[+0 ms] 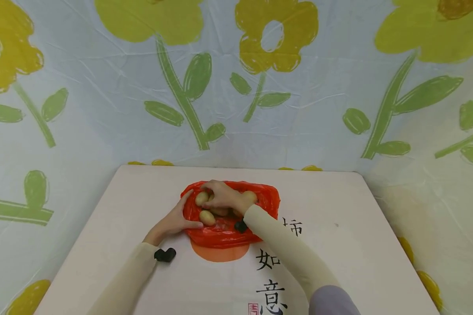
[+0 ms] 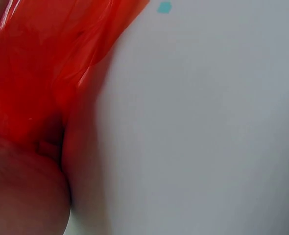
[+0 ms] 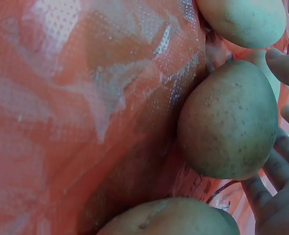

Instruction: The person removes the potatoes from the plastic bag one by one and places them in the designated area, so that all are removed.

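Note:
Several potatoes point(image 1: 207, 218) lie in a crinkled red plastic bag point(image 1: 220, 239) spread in a low rectangular shape. My right hand point(image 1: 222, 197) reaches over the bag and grips a potato point(image 1: 202, 199) at its left back, thumb and fingers bent round it. A brown speckled potato point(image 3: 228, 120) shows large in the right wrist view, with fingertips near its right side. My left hand point(image 1: 175, 218) rests at the bag's left side, thumb and fingers spread. In the left wrist view, part of that hand point(image 2: 24, 191) lies against the red plastic point(image 2: 41, 73).
The white table point(image 1: 323, 197) carries black brush characters point(image 1: 270, 260) and an orange round print point(image 1: 219, 254), partly covered by the bag. A flower-printed cloth point(image 1: 299, 113) hangs behind and at both sides. Another potato point(image 1: 250, 196) lies by the right wrist.

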`<act>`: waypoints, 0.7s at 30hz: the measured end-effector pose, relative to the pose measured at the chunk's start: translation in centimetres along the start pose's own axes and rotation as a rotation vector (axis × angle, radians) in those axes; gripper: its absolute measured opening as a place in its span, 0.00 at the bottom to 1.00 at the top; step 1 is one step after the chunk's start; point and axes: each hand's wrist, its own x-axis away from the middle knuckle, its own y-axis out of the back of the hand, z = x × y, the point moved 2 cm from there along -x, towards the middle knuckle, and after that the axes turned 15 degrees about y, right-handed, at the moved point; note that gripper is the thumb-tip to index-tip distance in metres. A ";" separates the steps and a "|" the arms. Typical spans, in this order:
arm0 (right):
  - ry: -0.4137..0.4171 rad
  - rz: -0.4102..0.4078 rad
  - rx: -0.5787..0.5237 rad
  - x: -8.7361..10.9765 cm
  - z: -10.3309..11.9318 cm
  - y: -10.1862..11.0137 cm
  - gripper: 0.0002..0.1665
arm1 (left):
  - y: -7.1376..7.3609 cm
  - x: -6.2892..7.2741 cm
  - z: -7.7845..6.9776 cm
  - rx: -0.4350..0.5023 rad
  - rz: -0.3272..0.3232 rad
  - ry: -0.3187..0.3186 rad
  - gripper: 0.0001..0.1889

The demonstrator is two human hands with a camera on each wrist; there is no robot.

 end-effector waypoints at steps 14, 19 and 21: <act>0.008 0.045 0.167 -1.3 -0.2 -1.0 0.33 | 0.1 0.2 -0.2 0.037 0.027 -0.001 0.66; -0.006 0.034 0.161 -1.1 0.1 -0.6 0.34 | 0.1 0.2 -0.4 0.050 0.034 -0.009 0.65; -0.019 0.021 0.144 -0.9 0.4 -0.4 0.35 | 0.1 0.2 -0.4 0.052 0.038 -0.014 0.65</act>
